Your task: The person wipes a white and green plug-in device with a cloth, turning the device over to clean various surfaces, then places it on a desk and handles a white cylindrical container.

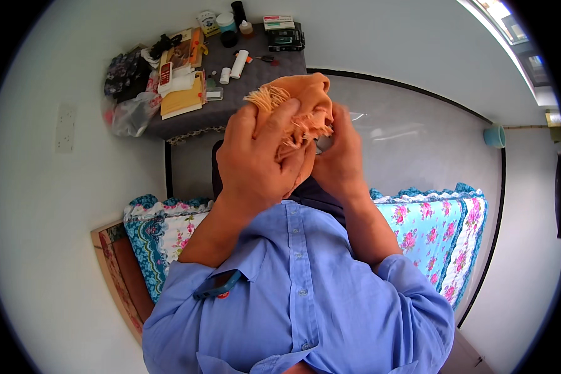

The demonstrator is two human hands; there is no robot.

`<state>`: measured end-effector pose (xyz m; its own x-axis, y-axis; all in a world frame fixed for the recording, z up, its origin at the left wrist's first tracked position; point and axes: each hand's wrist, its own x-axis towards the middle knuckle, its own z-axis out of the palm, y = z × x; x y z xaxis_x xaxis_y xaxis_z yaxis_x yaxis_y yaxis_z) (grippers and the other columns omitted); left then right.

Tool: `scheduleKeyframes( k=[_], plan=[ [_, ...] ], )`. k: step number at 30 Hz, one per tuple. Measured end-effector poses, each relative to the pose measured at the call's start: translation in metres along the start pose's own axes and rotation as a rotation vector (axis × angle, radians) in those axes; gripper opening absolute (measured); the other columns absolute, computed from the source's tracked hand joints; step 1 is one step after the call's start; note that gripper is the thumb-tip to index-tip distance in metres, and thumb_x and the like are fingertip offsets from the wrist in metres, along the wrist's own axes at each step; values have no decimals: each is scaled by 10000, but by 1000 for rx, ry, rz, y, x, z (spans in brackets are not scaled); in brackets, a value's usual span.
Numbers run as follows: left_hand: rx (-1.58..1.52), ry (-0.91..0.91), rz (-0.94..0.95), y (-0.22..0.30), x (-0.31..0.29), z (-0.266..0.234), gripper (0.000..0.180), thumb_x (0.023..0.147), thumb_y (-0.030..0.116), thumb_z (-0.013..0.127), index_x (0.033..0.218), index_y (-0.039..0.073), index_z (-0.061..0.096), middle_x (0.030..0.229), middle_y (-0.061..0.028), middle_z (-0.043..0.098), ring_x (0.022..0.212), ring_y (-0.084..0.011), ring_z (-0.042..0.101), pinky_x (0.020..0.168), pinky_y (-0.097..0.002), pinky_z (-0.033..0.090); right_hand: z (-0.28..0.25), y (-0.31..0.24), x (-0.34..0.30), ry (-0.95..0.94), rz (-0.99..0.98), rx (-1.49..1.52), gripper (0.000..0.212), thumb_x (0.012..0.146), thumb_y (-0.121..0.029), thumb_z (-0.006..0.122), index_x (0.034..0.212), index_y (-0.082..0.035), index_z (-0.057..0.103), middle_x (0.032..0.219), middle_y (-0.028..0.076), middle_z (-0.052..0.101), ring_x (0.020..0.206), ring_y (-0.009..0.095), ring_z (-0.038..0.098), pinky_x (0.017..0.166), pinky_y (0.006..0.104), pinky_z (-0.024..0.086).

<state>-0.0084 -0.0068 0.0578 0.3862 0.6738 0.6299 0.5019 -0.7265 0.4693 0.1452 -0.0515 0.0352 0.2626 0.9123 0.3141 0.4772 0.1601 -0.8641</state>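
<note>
An orange fringed cloth (318,93) is bunched up in front of my chest, gripped by both hands. My left hand (252,153) is closed on its left side, fingers pressed into the folds below a tuft of pale fringe. On the other side my right hand (343,156) holds the cloth's right edge, its fingertips mostly hidden behind the fabric. Loose threads hang between the two hands. Beside the right thumb a small greyish shiny patch shows; what it belongs to I cannot make out.
A grey-covered table (187,121) stands ahead to the left, bearing papers, a red-and-white handset (165,73), white bottles (239,64) and a plastic bag (134,115). I sit on a bed with a floral cover (421,230). A light-blue cup (494,136) is at the far right.
</note>
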Motion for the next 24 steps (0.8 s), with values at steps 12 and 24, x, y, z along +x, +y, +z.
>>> scheduleKeyframes(
  k=[12,24],
  plan=[
    [-1131,76,-651,-11,-24,26,414,1046,115,545,1426,-44,510,1331,-127,633,1148,-144,634,961,-271,512,12,7,-7,38,-51,691,709,875,-217,810,1435,13,441,1397,140,543,1276,228,549,1099,378,420],
    [-753,-15,-373,-6,-31,29,397,980,141,617,1345,-15,631,1368,-187,614,1276,-303,588,1110,-388,418,8,5,3,229,91,802,671,899,-167,815,1411,24,426,1308,135,589,1192,198,610,1035,338,502]
  ],
)
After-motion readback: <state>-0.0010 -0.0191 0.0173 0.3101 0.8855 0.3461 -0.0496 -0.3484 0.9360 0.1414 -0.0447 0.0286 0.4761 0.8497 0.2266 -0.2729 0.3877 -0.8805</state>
